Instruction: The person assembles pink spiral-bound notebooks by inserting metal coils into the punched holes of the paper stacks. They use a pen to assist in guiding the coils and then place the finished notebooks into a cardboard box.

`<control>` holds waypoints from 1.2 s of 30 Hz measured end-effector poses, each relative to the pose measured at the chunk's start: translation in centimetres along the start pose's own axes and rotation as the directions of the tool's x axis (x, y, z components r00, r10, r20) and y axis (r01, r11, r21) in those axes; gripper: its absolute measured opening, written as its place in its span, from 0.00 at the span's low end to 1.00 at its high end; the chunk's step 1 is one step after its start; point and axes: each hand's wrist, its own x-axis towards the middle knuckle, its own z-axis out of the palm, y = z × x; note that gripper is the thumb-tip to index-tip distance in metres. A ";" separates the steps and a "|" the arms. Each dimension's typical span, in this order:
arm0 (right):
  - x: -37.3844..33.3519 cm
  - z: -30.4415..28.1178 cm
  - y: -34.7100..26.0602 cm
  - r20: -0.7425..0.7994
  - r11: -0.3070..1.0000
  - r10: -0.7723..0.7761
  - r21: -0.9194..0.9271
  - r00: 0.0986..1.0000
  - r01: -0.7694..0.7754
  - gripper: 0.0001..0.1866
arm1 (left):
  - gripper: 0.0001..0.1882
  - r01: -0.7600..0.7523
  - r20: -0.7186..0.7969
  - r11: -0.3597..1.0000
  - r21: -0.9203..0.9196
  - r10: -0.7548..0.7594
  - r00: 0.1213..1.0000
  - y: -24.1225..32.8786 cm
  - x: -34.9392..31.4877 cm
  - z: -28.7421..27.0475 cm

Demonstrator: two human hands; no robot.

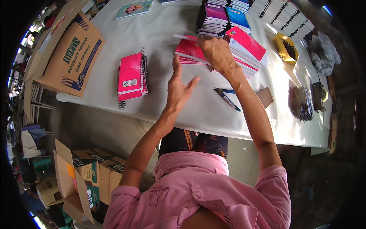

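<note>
My left hand (pixel 178 89) is raised near the table's front edge, fingers apart, with nothing in it. My right hand (pixel 219 53) is closed over the pink notebooks, pinching a thin whitish stick-like piece (pixel 183 36) that points left; its exact kind is unclear. Below that hand lies a fanned stack of pink notebooks (pixel 187 49), partly hidden by it. More pink-covered notebooks (pixel 246 42) lean in a pile to its right. Pliers (pixel 228 100) with blue-and-black handles rest on the table beside my right forearm. Left of my hands sits a small stack of spiral-bound pink notebooks (pixel 130 74).
Purple notebooks (pixel 214 13) and blue notebooks (pixel 238 19) are stacked at the back. Dark spiral wires (pixel 300 101), a yellow box (pixel 286 47) and a tape dispenser (pixel 319 95) are at the right. A cardboard carton (pixel 72 57) stands left; an open carton (pixel 72 183) is below the table.
</note>
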 end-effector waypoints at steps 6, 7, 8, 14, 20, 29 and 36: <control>-3.9 -6.2 -6.8 0.164 0.700 0.303 0.630 0.939 -0.336 0.13 | 0.44 -0.215 0.001 0.918 0.334 0.228 0.974 6.0 -1.2 1.0; -5.1 -7.0 -7.0 0.276 0.550 0.323 0.724 0.905 -0.417 0.14 | 0.42 -0.240 0.019 0.900 0.364 0.250 0.968 6.2 -1.5 1.0; -6.5 -7.4 -6.4 0.332 0.419 0.363 0.776 0.871 -0.471 0.17 | 0.38 -0.330 0.087 0.864 0.380 0.321 0.943 5.7 -2.0 0.5; -15.3 -6.0 -4.3 0.376 0.297 0.426 0.801 0.823 -0.520 0.26 | 0.23 0.294 0.626 0.896 -0.333 -0.023 0.779 1.9 -3.8 -4.2; -18.3 -1.7 -8.2 0.347 0.181 0.520 0.848 0.780 -0.498 0.16 | 0.49 0.356 0.507 0.861 -0.364 -0.138 0.851 1.0 -5.1 -3.9; -18.2 -2.5 -8.4 0.252 0.036 0.569 0.943 0.783 -0.330 0.17 | 0.53 0.228 0.382 0.874 -0.429 -0.053 0.923 1.0 -6.9 -2.4; -18.3 -0.1 -8.3 0.242 0.135 0.569 0.915 0.786 -0.380 0.16 | 0.55 -0.330 0.226 0.901 0.282 0.271 0.936 4.9 -4.9 -2.3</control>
